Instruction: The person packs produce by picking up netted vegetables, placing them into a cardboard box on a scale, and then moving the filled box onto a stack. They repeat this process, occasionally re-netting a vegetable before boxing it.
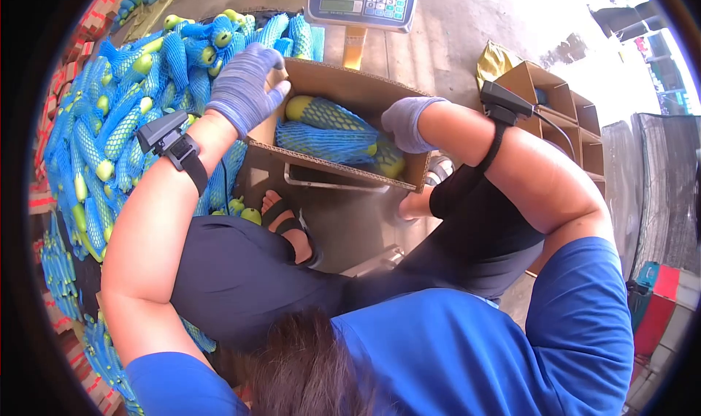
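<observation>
An open cardboard box [343,74] rests on a scale between my legs. Inside it lie a few green gourds in blue foam nets [325,140]. My left hand [247,87], in a grey-blue knit glove, is at the box's left end, thumb apart from the fingers over the rim. At the right end my right hand [410,124], in a similar glove, reaches over the edge with its fingers curled down; what its fingertips touch is hard to see. A black device is strapped to each wrist.
A large pile of netted gourds [109,131] fills the left side. The scale's display [361,1] stands on a post beyond the box. Empty cardboard boxes [551,87] are stacked at the right, beside a yellow bag [496,62]. My sandalled feet flank the scale.
</observation>
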Demonstrator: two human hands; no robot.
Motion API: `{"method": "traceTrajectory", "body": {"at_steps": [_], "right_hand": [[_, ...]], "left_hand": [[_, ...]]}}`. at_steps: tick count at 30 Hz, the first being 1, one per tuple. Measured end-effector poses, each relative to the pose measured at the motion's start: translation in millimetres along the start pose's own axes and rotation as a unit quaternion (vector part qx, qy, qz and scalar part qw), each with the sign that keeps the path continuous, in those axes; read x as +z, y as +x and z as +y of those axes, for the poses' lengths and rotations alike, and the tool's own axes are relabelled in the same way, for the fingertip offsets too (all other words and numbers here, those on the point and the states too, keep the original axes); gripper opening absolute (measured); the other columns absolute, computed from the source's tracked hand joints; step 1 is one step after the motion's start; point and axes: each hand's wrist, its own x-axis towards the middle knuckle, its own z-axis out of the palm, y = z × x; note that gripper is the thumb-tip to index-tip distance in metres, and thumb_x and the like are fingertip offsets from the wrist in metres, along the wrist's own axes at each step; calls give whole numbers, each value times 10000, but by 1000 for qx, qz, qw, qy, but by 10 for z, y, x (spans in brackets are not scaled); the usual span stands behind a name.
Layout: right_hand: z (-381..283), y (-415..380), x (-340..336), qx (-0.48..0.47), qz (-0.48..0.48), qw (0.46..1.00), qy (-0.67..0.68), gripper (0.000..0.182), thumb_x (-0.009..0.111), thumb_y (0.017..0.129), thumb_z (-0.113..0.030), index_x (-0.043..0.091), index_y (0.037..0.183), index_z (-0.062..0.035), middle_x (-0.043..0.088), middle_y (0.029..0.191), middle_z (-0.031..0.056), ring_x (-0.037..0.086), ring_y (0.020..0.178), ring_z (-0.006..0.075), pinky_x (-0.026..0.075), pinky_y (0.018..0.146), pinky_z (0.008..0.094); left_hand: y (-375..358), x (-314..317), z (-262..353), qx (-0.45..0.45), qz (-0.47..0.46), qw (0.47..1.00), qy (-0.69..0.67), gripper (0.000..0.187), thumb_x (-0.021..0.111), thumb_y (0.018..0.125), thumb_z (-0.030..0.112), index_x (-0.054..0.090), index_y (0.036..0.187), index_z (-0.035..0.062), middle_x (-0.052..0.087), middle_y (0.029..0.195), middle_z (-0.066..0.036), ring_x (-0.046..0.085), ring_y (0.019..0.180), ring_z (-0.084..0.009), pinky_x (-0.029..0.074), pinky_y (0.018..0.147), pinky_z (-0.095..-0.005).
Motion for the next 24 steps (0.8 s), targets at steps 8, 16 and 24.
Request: {"method": "traceTrajectory", "body": {"at_steps": [8,16,24], "right_hand": [[-45,597,399,0,-86,995,-51,438,797,760,-328,732,1151,-140,726,1143,81,690,1073,275,559,876,385],[-208,529,376,-7,-67,998,-15,379,762,823,-257,736,1192,-175,718,1186,50,691,1081,276,577,865,419],[-246,890,471,-70,-93,979,-167,393,781,800,-294,746,1174,-176,721,1181,31,691,1078,264,578,843,439]], "left_hand": [[275,370,1101,70,-532,835,-122,587,826,708,359,671,1173,38,672,1177,-186,626,1124,-357,495,985,-417],[18,807,1024,158,-454,857,-185,669,818,746,313,550,1270,-7,633,1167,-267,600,1127,-431,486,972,-455],[141,794,1097,162,-525,825,-127,555,716,841,239,559,1314,-3,619,1274,-250,584,1214,-386,460,1035,-427]]}}
